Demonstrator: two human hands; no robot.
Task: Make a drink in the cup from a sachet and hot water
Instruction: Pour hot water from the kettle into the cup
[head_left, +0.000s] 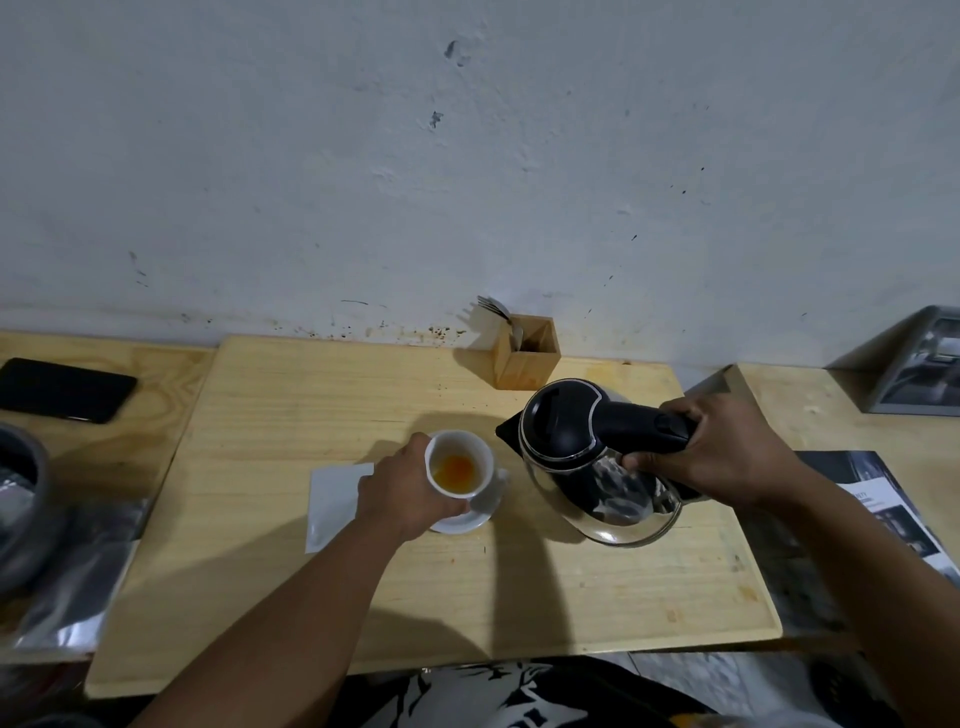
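My left grip (402, 491) is clasping the cup (459, 464), tilting it over its saucer (464, 521) on the table (322, 582); my right grip (719, 447) is grasping the kettle (582, 457) just beside it.

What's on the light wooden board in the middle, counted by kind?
Cup: 1
Saucer: 1
White sachet: 1
Kettle: 1
Wooden cutlery holder: 1
Total: 5
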